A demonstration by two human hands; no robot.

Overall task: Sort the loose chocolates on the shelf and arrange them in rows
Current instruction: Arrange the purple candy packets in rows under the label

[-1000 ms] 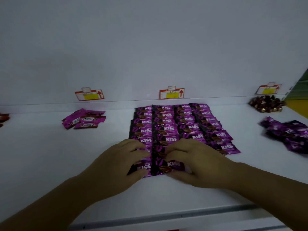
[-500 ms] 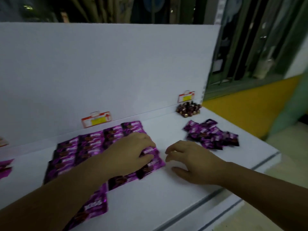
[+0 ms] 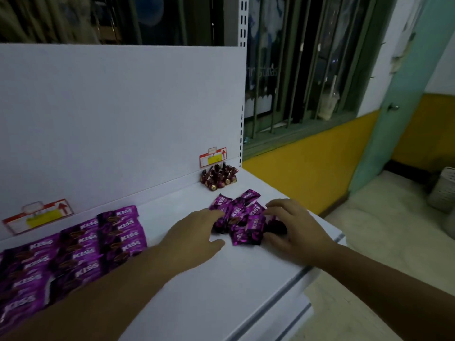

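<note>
A loose pile of purple KISS chocolates point(image 3: 240, 215) lies on the white shelf point(image 3: 221, 279), towards its right end. My left hand point(image 3: 194, 238) reaches in from the left, and its fairly straight fingers touch the pile's left edge. My right hand point(image 3: 296, 230) cups the pile's right side, with fingers above and thumb below some dark wrappers. Rows of the same purple chocolates point(image 3: 73, 249) lie flat and overlapping at the left, partly hidden by my left forearm.
A small heap of brown and gold wrapped chocolates point(image 3: 219, 177) sits at the back right corner under a red price tag point(image 3: 213, 157). Another price tag point(image 3: 37, 215) hangs on the back panel at left. The shelf's front edge and right end drop to the floor.
The view has swung right. My left hand left the arranged rows and both hands moved right to the loose pile, closing in on it from either side.
</note>
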